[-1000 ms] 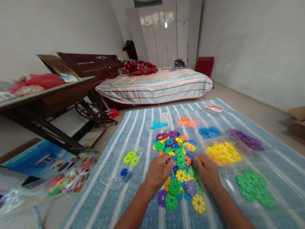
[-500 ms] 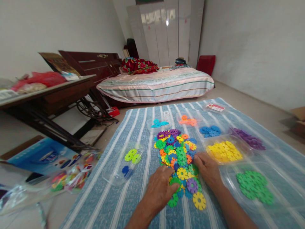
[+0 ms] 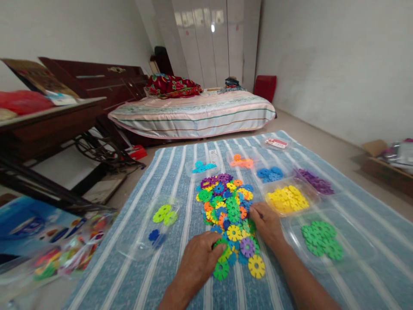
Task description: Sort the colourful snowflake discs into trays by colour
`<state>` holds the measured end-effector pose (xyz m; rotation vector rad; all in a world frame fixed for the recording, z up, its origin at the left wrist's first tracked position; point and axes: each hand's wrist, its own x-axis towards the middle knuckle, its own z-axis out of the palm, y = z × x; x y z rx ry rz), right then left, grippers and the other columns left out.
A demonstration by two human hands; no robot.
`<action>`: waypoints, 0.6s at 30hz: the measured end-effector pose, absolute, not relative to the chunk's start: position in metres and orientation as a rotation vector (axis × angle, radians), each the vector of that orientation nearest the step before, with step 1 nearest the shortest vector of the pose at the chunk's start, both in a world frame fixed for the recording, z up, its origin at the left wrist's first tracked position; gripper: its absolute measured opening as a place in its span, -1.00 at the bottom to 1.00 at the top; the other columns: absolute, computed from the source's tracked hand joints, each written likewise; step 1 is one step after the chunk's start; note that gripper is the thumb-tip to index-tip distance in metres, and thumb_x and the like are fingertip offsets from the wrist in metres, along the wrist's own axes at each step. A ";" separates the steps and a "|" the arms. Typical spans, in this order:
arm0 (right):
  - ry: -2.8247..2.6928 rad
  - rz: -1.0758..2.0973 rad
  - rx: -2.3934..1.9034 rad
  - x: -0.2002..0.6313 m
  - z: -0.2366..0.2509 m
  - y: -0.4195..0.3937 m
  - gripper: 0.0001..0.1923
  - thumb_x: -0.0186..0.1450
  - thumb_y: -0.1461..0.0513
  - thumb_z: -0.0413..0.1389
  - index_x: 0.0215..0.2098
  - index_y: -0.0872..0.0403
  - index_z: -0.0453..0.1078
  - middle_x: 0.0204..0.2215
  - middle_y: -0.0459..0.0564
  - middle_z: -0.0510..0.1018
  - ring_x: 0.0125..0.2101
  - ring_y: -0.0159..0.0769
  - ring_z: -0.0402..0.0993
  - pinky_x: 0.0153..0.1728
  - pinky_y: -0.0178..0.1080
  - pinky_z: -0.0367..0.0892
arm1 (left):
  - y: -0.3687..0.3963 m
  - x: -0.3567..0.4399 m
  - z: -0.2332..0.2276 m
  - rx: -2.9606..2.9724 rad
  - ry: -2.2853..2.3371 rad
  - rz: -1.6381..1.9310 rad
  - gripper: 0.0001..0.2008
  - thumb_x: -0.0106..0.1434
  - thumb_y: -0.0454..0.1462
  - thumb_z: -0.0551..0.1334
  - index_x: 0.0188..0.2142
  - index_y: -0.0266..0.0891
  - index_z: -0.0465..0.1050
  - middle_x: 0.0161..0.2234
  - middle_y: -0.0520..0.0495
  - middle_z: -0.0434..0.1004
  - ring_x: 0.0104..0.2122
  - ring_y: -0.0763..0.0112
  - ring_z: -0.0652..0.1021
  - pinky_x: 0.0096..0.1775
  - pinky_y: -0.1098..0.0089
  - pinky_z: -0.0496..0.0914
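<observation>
A pile of colourful snowflake discs [image 3: 227, 206] lies on a blue striped cloth [image 3: 180, 181]. My left hand [image 3: 197, 263] rests palm down at the pile's near edge, its fingers curled over green discs [image 3: 221, 270]. My right hand [image 3: 266, 224] sits at the pile's right side with its fingertips among the discs; what they hold is hidden. Clear trays ring the pile: green discs [image 3: 319, 241], yellow discs [image 3: 287, 200], purple discs [image 3: 312, 181], blue discs [image 3: 269, 173], orange discs [image 3: 241, 162], cyan discs [image 3: 203, 166]. A left tray [image 3: 138, 249] holds lime and dark blue discs.
A clear bag of mixed discs [image 3: 61, 258] lies on the floor at the left beside a blue box [image 3: 26, 224]. A dark wooden table [image 3: 48, 125] stands at the left, a bed [image 3: 193, 114] behind the cloth, a cardboard box [image 3: 383, 165] at the right.
My left hand has slid back from the middle of the pile to its near edge, over green discs. The right hand has hardly moved. The camera has turned slightly to the right.
</observation>
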<state>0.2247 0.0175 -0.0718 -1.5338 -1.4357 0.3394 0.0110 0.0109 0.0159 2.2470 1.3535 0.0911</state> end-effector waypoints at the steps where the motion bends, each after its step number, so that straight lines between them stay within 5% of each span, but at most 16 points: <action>1: -1.440 0.340 -1.533 0.225 -0.072 0.018 -0.70 0.29 0.13 -0.08 -0.48 0.07 0.38 -0.45 -0.02 0.46 -0.37 -0.31 0.37 -0.30 -0.27 0.28 | 0.012 0.010 0.016 2.264 1.353 0.088 -0.75 0.23 -0.23 0.01 -0.54 -0.23 0.28 -0.50 0.02 0.37 -0.40 0.41 0.41 -0.36 0.45 0.15; 11: -1.449 0.363 -1.537 0.226 -0.073 0.017 -0.70 0.29 0.13 -0.07 -0.49 0.07 0.37 -0.46 -0.02 0.45 -0.38 -0.32 0.36 -0.30 -0.27 0.27 | 0.016 0.010 0.024 2.132 1.380 0.283 -0.68 0.24 -0.17 -0.03 -0.55 -0.25 0.30 -0.55 0.03 0.30 -0.48 0.45 0.36 -0.40 0.47 0.15; 18: -1.458 0.321 -1.521 0.226 -0.076 0.019 -0.71 0.28 0.12 -0.06 -0.48 0.07 0.39 -0.45 -0.01 0.46 -0.37 -0.30 0.39 -0.29 -0.24 0.31 | 0.003 0.063 0.025 1.935 1.211 0.315 -0.82 0.10 -0.28 0.09 -0.56 -0.27 0.38 -0.64 0.10 0.20 -0.58 0.53 0.27 -0.50 0.48 0.09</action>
